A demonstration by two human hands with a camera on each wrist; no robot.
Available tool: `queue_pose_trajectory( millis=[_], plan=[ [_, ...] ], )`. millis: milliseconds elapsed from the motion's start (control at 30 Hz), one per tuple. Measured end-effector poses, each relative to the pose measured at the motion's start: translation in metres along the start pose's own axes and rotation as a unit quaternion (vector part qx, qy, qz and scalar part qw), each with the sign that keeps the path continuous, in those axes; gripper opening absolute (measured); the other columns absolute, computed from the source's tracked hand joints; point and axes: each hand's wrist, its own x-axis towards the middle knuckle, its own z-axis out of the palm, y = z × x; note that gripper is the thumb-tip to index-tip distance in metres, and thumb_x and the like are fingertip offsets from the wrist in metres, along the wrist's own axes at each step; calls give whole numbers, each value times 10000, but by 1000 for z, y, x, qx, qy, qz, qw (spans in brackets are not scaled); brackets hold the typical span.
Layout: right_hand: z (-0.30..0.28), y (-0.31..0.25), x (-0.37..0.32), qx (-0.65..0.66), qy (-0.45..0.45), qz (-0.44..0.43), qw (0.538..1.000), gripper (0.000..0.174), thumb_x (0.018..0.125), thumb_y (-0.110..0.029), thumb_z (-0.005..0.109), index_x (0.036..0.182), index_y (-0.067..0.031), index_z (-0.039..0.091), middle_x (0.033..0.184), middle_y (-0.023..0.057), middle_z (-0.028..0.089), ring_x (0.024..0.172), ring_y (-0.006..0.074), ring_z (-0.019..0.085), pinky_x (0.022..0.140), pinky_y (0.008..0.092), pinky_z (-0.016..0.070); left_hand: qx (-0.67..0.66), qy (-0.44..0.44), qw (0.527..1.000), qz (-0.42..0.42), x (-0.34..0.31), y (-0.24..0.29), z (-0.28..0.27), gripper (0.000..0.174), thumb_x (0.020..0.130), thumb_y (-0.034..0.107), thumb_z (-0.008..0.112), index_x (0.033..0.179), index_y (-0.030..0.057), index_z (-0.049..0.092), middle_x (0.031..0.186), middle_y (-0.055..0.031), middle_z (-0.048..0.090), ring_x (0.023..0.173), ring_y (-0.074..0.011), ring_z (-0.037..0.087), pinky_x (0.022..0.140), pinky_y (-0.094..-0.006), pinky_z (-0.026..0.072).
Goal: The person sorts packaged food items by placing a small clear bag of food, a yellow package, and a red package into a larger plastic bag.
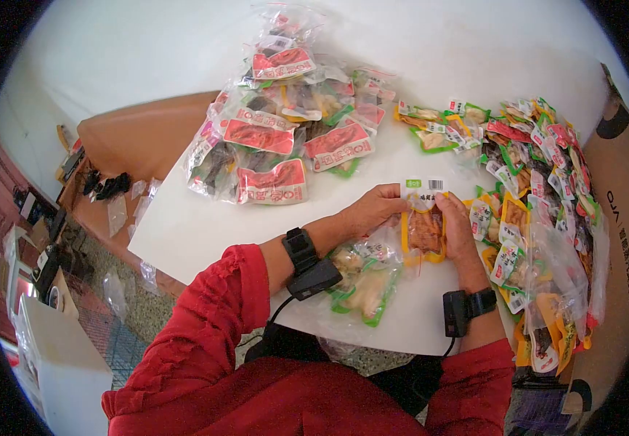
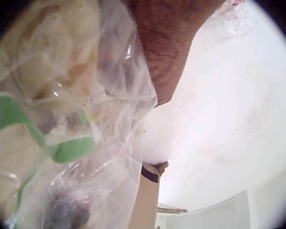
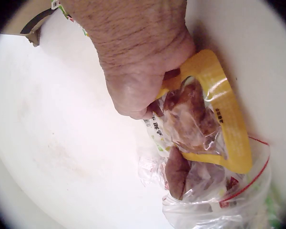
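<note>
In the head view, my right hand (image 1: 460, 227) pinches a yellow-edged food packet (image 1: 423, 231) by its side, thumb on its front. Brown meat-like pieces (image 3: 188, 112) show through the packet's window. At the packet's other side my left hand (image 1: 374, 209) grips a clear zip bag (image 1: 378, 251), its fingertips close to the packet's edge. Inside that bag are green-edged packets (image 1: 365, 294) with pale food. The bag's red zip line (image 3: 250, 183) shows beneath the packet in the right wrist view. Clear plastic (image 2: 128, 90) fills much of the left wrist view, and the left fingers are mostly hidden there.
Filled zip bags with red labels (image 1: 271, 134) are piled at the back left of the white table (image 1: 184, 225). A large heap of loose packets (image 1: 540, 174) lies along the right, beside a cardboard box (image 1: 612, 240). A brown seat (image 1: 140, 131) stands beyond the left edge.
</note>
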Motion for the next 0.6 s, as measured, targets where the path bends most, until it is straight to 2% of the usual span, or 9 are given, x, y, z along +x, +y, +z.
queue_pose_trajectory(
  millis=[33, 100, 133, 167, 200, 233, 300, 567, 600],
  plan=[
    [-2, 4, 2, 0, 0, 1, 1000, 553, 807, -302, 542, 1171, 82, 382, 1077, 119, 490, 969, 154, 471, 850, 259, 385, 2, 7, 1000, -3, -1, 2, 2, 181, 797, 88, 506, 960, 34, 564, 781, 2, 564, 538, -48, 440, 489, -180, 375],
    [-7, 16, 9, -20, 63, -20, 998, 504, 808, -289, 538, 1138, 70, 414, 1046, 109, 508, 946, 148, 485, 823, 253, 400, 3, 8, 1000, -4, -1, 3, 2, 184, 796, 88, 506, 963, 34, 562, 786, 2, 565, 543, -47, 443, 496, -179, 380],
    [-5, 15, 8, -20, 63, -19, 998, 504, 808, -289, 538, 1138, 70, 414, 1046, 109, 508, 946, 148, 485, 823, 253, 400, 4, 8, 1000, -5, -1, 3, 2, 187, 796, 88, 506, 967, 35, 560, 791, 2, 567, 549, -46, 447, 502, -179, 384],
    [-2, 13, 6, 7, 64, -21, 998, 428, 809, -272, 533, 1081, 49, 457, 992, 89, 526, 901, 134, 499, 789, 242, 413, 4, 9, 1000, -5, 0, 2, 2, 187, 796, 88, 506, 967, 35, 560, 791, 2, 567, 549, -46, 447, 502, -179, 384],
    [1, 11, 4, 35, 65, -23, 997, 355, 810, -255, 528, 1024, 27, 501, 939, 69, 545, 857, 119, 513, 754, 231, 426, 5, 2, 1000, -6, 1, 0, 0, 211, 810, 112, 509, 1003, 43, 553, 804, 8, 569, 563, -39, 457, 501, -175, 389],
    [4, 7, 2, 35, 65, -23, 997, 355, 810, -255, 528, 1024, 27, 501, 939, 69, 545, 857, 119, 513, 754, 231, 426, 5, -4, 1000, -7, 2, -3, -2, 235, 824, 136, 513, 1040, 50, 547, 817, 14, 570, 577, -33, 467, 499, -171, 394],
    [9, -1, -2, 49, 12, -21, 999, 212, 810, -201, 515, 913, -17, 539, 823, 28, 556, 744, 91, 529, 668, 216, 444, -1, -5, 1000, -4, 4, -8, -4, 233, 824, 137, 513, 1039, 51, 547, 815, 14, 571, 577, -34, 468, 501, -171, 397],
    [19, -12, -10, 40, 4, -35, 999, 139, 805, -142, 494, 879, -33, 539, 773, 12, 552, 674, 79, 529, 615, 217, 452, 7, -1, 1000, -3, 2, -5, -3, 226, 826, 134, 516, 1031, 47, 550, 803, 13, 571, 579, -40, 472, 503, -174, 399],
    [18, -11, -10, 36, 1, -36, 999, 138, 803, -140, 494, 877, -33, 539, 775, 13, 552, 676, 79, 529, 616, 216, 452, -5, 6, 1000, -4, 2, -4, -2, 202, 808, 113, 511, 989, 38, 558, 785, 9, 564, 577, -45, 469, 511, -179, 398]
  ],
)
